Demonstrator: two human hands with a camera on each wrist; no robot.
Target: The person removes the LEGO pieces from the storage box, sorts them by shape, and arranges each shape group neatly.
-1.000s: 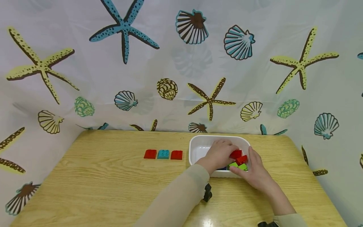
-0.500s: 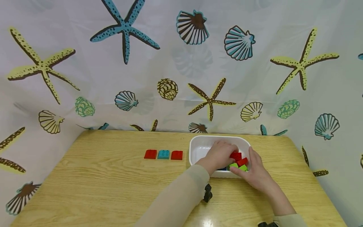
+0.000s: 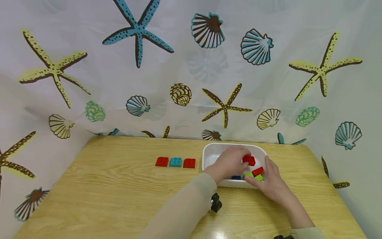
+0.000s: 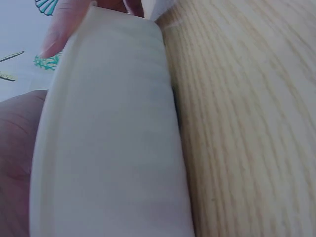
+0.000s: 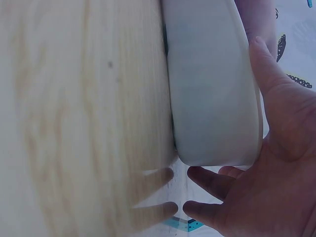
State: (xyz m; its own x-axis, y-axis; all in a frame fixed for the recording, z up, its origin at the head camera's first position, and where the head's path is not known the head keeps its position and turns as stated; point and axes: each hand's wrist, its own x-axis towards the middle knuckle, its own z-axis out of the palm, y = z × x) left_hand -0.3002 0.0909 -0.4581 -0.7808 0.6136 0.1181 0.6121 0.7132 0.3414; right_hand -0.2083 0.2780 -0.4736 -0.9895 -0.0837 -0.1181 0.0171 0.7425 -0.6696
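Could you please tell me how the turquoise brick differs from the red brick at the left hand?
The turquoise brick lies on the table, while the red brick is in the white box. The turquoise brick is untouched; the red brick appears pinched by the left hand. The turquoise brick shows fully, whereas that hand partly covers the red brick. Both look like toy building bricks.

A wood-grain table (image 3: 89, 196) carries a white plastic bin (image 3: 228, 183) toward two o'clock; at the bin's nine o'clock, three studded toy bricks sit in a row: red (image 3: 162, 162), turquoise (image 3: 175, 162), red (image 3: 189, 163).
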